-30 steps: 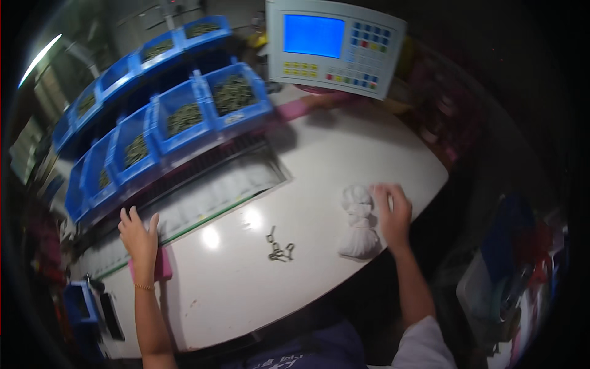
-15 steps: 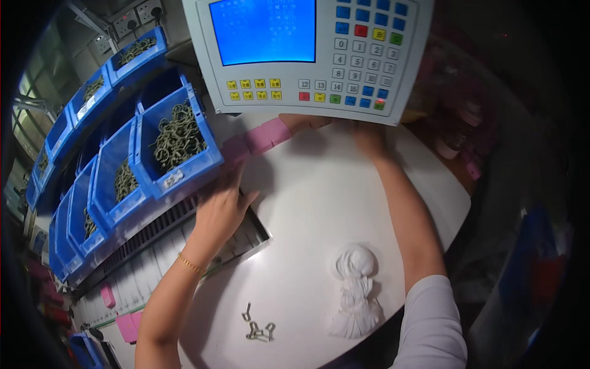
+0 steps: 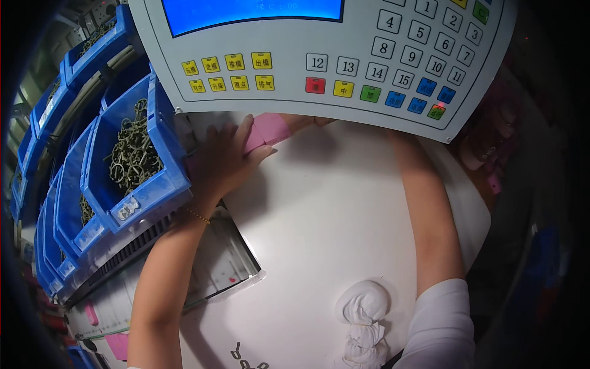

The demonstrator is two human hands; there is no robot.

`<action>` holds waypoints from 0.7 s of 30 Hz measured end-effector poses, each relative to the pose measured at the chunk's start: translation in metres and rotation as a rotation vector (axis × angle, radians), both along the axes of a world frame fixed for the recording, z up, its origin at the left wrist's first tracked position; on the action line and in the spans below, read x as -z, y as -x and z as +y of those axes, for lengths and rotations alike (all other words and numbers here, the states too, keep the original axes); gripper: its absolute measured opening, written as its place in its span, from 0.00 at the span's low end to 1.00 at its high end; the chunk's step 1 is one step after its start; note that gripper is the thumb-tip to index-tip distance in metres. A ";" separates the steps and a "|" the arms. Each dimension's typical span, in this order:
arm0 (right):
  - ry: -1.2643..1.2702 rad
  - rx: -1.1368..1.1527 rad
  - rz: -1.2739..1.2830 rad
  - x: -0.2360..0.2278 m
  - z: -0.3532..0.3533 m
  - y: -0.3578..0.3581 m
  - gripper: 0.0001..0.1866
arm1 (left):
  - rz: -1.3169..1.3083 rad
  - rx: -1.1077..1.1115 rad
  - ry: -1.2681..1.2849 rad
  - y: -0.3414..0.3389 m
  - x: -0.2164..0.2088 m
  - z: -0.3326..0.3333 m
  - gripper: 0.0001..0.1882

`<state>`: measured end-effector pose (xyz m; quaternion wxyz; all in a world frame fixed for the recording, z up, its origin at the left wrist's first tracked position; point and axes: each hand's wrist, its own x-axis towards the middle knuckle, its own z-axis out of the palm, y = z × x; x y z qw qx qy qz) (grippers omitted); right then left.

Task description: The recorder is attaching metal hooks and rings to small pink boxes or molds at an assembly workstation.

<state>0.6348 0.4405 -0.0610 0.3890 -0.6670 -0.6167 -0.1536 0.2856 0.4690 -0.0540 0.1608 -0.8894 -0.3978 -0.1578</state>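
My left hand (image 3: 228, 161) reaches past the corner of the nearest blue bin to a row of pink blocks (image 3: 270, 129) at the back of the white table. Its thumb and index finger are spread, touching the left end of the row, and the other fingers lie apart in shadow. My right forearm (image 3: 430, 212) stretches forward over the table's right side. The right hand and its fingers are hidden beneath the control panel (image 3: 286, 71). A brownish piece (image 3: 298, 123) borders the pink row on the right; I cannot make out what it is.
Blue bins (image 3: 101, 178) of dark metal rings and hooks are stacked at the left, above a slatted tray (image 3: 227, 252). Crumpled white cloth or gloves (image 3: 364, 307) lie at the table's near right. Small metal links (image 3: 236, 352) lie at the front edge.
My head view has shifted closer to the panel. My left hand has moved forward and right, from beside the bin onto the pink blocks. The right arm remains stretched under the panel.
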 end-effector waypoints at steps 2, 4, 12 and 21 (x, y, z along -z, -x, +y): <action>0.004 -0.012 0.017 -0.001 -0.001 -0.001 0.21 | 0.013 -0.006 -0.049 0.002 -0.002 -0.001 0.36; 0.005 -0.023 0.031 0.000 -0.002 0.004 0.21 | 0.066 0.023 -0.073 0.001 -0.007 -0.002 0.38; 0.018 -0.076 0.081 0.000 -0.010 0.012 0.20 | 0.133 0.085 0.030 -0.001 -0.023 -0.036 0.37; 0.082 -0.084 0.015 0.012 -0.088 0.008 0.19 | -0.177 0.283 0.020 0.010 -0.007 -0.108 0.39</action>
